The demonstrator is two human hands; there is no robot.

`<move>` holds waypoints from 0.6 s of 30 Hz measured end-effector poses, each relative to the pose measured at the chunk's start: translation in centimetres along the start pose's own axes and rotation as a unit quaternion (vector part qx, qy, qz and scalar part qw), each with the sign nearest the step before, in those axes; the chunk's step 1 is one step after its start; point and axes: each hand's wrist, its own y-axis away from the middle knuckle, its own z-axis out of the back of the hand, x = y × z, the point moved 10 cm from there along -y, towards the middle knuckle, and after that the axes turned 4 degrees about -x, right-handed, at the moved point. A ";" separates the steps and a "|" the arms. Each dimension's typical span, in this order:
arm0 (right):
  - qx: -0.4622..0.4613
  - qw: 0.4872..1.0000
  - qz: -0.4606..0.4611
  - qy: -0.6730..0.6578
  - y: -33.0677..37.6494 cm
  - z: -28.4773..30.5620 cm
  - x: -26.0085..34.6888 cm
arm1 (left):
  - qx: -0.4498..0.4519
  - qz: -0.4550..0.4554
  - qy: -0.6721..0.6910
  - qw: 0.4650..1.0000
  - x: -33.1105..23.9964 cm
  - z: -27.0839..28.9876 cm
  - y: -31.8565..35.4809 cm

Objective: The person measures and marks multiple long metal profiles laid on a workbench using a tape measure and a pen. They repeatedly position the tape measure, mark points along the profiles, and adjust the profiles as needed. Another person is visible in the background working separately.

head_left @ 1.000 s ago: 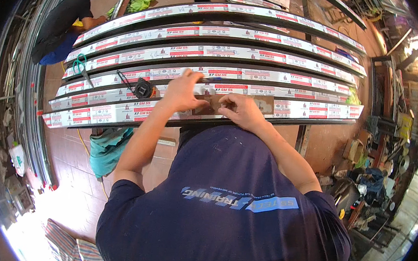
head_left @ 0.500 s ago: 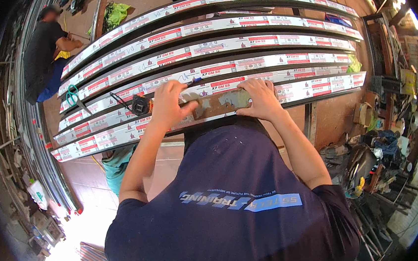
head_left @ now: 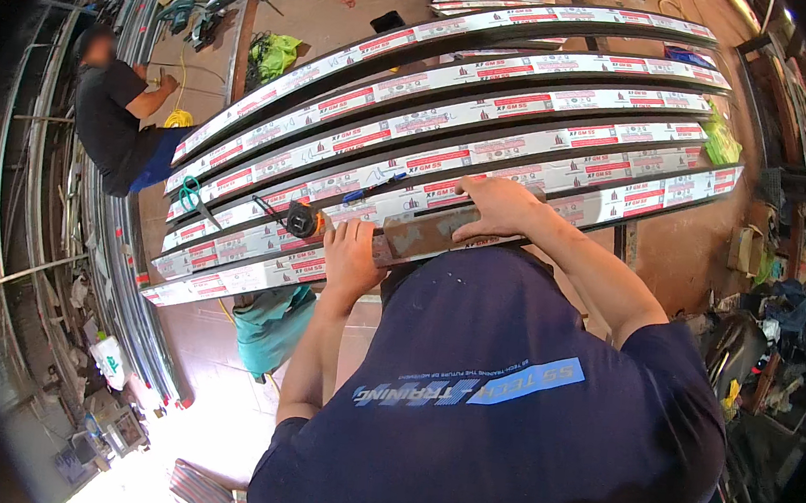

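Note:
Several long metal bars wrapped in white and red printed film lie side by side across the front of me. On the nearest wrapped bar (head_left: 271, 278) rests a short, worn, grey-brown metal piece (head_left: 417, 235). My right hand (head_left: 501, 208) grips the right end of this piece, thumb on the near side and fingers on the far side. Just off its left end, my left hand (head_left: 353, 253) is closed over the nearest bar, its fingers together. A blue pen (head_left: 375, 187) lies across the bars beyond my hands. Left of my left hand sits a black tape measure (head_left: 303, 220).
Green-handled scissors (head_left: 195, 199) lie on the bars at left. A co-worker in dark clothes (head_left: 114, 106) sits at far left beside long metal profiles (head_left: 132, 276). Green cloth (head_left: 269, 331) hangs below the bars. Clutter (head_left: 770, 332) piles up at right.
My left hand has moved off the metal piece onto the bar and the pen now lies clear of it. My right hand stays on the piece. The whole view has shifted.

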 end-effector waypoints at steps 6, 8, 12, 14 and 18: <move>0.057 0.995 0.034 0.078 0.1 -1.8 1.4 | -0.077 -0.001 0.006 0.997 -1.3 0.8 2.1; 0.058 0.994 0.024 0.084 0.1 -1.8 1.2 | -0.091 -0.005 0.001 0.996 -1.6 0.9 2.3; 0.035 0.997 0.023 0.071 0.2 -0.4 0.8 | -0.119 -0.015 0.004 0.993 -1.9 1.2 2.4; 0.038 0.996 0.030 0.079 0.2 0.1 0.6 | -0.117 -0.014 0.012 0.993 -2.0 1.0 2.3; -0.011 0.997 0.028 0.078 0.7 1.3 -0.3 | -0.108 -0.034 0.031 0.993 -2.3 0.3 2.0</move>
